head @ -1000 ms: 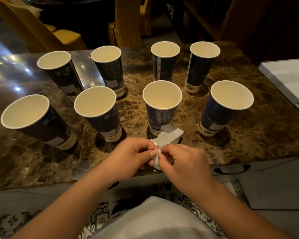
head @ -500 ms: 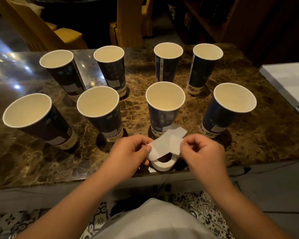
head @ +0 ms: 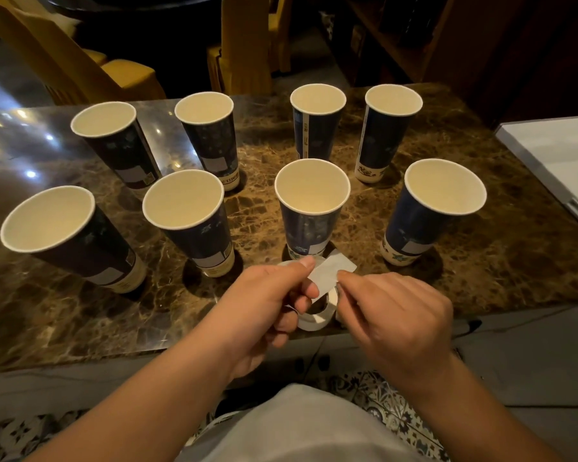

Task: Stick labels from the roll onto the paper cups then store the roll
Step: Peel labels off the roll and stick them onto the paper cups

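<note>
Several dark blue paper cups stand upright in two rows on the brown marble table. White labels show on the near-left cup, the near second cup, the near-right cup and some far cups. The near middle cup stands right behind my hands. My left hand holds the white label roll at the table's front edge, thumb on its loose strip. My right hand pinches the end of a white label peeled up from the roll.
Yellow chairs stand beyond the table's far edge. A white flat surface with a metal edge lies at the right. Dark shelving fills the back right. A patterned tile floor shows below the table's front edge.
My hands rose and drew apart. The label strip has been pulled further off the roll, and my right hand's pinch has moved to the label's end.
</note>
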{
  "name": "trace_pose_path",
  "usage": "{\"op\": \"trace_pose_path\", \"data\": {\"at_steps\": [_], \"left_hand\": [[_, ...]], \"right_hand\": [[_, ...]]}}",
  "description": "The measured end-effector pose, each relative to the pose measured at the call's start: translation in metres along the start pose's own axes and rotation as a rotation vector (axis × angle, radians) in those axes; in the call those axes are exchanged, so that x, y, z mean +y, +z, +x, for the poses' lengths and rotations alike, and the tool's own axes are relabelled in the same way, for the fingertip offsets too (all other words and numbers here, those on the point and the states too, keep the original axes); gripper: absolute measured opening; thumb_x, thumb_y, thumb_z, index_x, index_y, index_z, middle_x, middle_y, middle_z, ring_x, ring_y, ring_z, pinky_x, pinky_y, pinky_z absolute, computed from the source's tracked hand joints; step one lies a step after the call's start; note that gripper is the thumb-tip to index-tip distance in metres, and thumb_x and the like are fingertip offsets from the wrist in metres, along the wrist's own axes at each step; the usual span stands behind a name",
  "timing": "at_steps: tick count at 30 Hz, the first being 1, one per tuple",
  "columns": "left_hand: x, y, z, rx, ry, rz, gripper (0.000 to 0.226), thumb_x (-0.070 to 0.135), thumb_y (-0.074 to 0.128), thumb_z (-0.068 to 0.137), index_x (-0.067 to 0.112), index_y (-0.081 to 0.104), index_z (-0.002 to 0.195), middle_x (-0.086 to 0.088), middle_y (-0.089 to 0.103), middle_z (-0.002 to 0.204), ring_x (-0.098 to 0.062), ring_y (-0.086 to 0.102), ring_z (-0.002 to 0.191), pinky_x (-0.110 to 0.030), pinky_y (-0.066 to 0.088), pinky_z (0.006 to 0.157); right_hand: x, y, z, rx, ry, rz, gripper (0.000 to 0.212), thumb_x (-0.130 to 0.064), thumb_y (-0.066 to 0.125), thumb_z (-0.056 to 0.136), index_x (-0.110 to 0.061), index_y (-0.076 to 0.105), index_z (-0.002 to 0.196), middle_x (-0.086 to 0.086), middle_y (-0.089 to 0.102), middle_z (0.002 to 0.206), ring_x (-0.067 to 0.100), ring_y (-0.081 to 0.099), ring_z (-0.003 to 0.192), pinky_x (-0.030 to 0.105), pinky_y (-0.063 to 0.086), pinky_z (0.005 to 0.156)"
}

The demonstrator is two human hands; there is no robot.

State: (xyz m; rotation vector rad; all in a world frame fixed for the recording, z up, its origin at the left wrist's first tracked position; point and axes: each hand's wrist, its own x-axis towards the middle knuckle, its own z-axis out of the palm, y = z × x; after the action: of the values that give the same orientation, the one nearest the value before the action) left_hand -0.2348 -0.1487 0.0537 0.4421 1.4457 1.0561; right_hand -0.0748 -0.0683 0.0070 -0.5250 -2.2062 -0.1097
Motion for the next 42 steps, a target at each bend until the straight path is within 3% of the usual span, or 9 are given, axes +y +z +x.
{"op": "trace_pose_path", "data": {"at_steps": [5,9,14,18,21,27,31,36,42], "left_hand": [[0.0,-0.001,0.003,-0.004,-0.042,-0.008,0.027,0.019,0.059,0.093,0.012,0.062,0.067,-0.001,0.047,0.054,-0.008,0.036,0.044,-0.02,0.026,0.041],[0.0,-0.005,0.001,0.008,0.115,0.194,0.021,0.014,0.059,0.092,0.008,0.064,0.072,-0.003,0.049,0.057,-0.01,0.039,0.046,-0.022,0.031,0.043],[0.011,-0.016,-0.004,-0.074,0.421,0.728,0.011,0.024,0.061,0.092,0.024,0.066,0.082,0.011,0.063,0.07,-0.002,0.054,0.06,-0.019,0.048,0.058],[0.025,-0.019,-0.012,-0.176,0.519,0.915,0.01,0.029,0.059,0.093,0.032,0.064,0.085,0.014,0.062,0.076,-0.007,0.057,0.065,-0.022,0.048,0.059],[0.034,-0.016,-0.015,-0.164,0.595,1.034,0.009,0.033,0.058,0.091,0.036,0.062,0.083,0.018,0.062,0.079,-0.007,0.059,0.07,-0.02,0.048,0.06],[0.057,-0.007,-0.029,-0.002,0.73,1.064,0.009,0.04,0.058,0.086,0.04,0.066,0.082,0.023,0.065,0.074,0.0,0.062,0.069,-0.012,0.046,0.058],[0.097,-0.002,-0.031,0.179,0.831,1.051,0.017,0.041,0.052,0.083,0.035,0.067,0.089,0.019,0.064,0.069,0.003,0.063,0.071,-0.012,0.05,0.06],[0.166,0.004,0.015,0.319,0.913,1.175,0.028,0.038,0.058,0.091,0.026,0.062,0.115,0.014,0.064,0.1,0.0,0.061,0.089,-0.014,0.05,0.073],[0.213,0.0,0.136,0.336,0.76,1.481,0.076,0.046,0.071,0.082,0.016,0.039,0.144,-0.007,0.044,0.148,-0.024,0.045,0.133,-0.035,0.041,0.106]], "right_hand": [[0.002,0.0,-0.003,-0.029,-0.076,0.021,0.01,-0.013,0.073,0.085,-0.006,0.077,0.091,0.006,0.072,0.069,0.021,0.066,0.057,0.035,0.048,0.044],[0.009,-0.002,-0.006,-0.141,-0.002,0.176,0.021,-0.025,0.067,0.089,-0.007,0.077,0.094,0.003,0.074,0.078,0.017,0.067,0.065,0.035,0.05,0.051],[0.015,-0.017,0.007,-0.221,0.478,0.543,0.024,-0.039,0.057,0.086,-0.026,0.069,0.102,-0.007,0.069,0.082,0.004,0.063,0.077,0.016,0.052,0.063],[0.018,-0.023,0.021,-0.458,0.77,0.969,0.026,-0.04,0.073,0.078,-0.036,0.069,0.104,-0.011,0.071,0.089,0.009,0.067,0.086,0.021,0.055,0.071],[0.018,-0.026,0.028,-0.446,0.743,0.989,0.016,-0.012,0.077,0.077,-0.027,0.075,0.083,-0.004,0.072,0.076,0.009,0.066,0.069,0.02,0.053,0.062],[0.018,-0.043,0.047,-0.26,0.56,0.887,0.009,-0.032,0.069,0.074,-0.027,0.073,0.081,-0.011,0.071,0.071,0.011,0.065,0.064,0.014,0.05,0.056],[0.025,-0.048,0.066,-0.079,0.658,0.837,0.01,-0.016,0.077,0.078,-0.023,0.073,0.073,-0.008,0.07,0.07,0.01,0.064,0.064,0.013,0.05,0.057],[0.035,-0.053,0.092,-0.035,0.694,0.751,0.02,-0.007,0.072,0.08,-0.026,0.071,0.073,-0.014,0.07,0.074,0.003,0.064,0.073,0.006,0.048,0.065],[0.031,-0.056,0.107,-0.053,0.713,0.757,0.025,-0.003,0.074,0.077,-0.027,0.071,0.069,-0.017,0.07,0.072,0.002,0.064,0.076,0.007,0.048,0.063]]}}
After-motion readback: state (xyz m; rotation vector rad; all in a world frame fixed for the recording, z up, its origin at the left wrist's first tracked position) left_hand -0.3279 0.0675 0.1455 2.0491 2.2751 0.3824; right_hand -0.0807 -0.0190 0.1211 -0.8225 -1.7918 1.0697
